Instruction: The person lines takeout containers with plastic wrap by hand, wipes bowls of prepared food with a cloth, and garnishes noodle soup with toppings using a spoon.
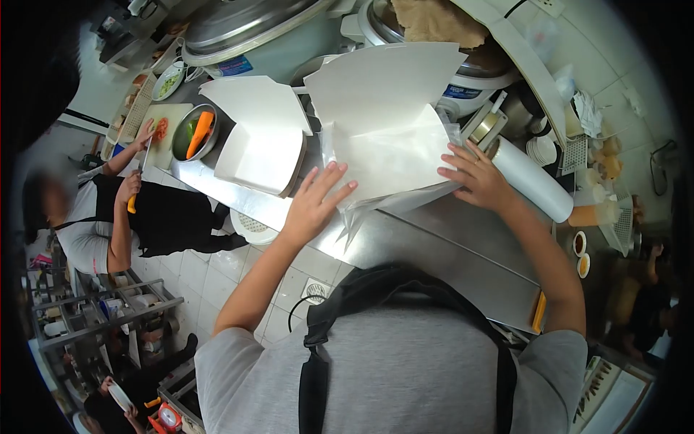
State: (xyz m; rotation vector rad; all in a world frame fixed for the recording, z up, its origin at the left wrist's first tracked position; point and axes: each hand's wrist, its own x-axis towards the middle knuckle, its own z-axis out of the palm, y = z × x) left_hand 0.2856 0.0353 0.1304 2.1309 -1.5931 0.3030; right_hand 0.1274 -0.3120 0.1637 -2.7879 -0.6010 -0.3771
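A large white paper box (383,145) stands with its lid up on the steel counter, clear plastic film around its sides and front. My left hand (318,199) rests at the box's left front corner, fingers spread, over the film. At the right side, my right hand (477,173) touches the rim and the film with its fingers apart. Left of this box sits a smaller white box (264,155), also with a raised lid. Neither box shows any food inside. A thick roll of clear film (531,181) lies right of my right hand.
Large pots (253,36) line the back. A metal bowl (196,134) holds a carrot and something green. At left, a person (94,210) holds a knife over a cutting board (160,119) with chopped red pieces. A tape dispenser (486,124) stands at right.
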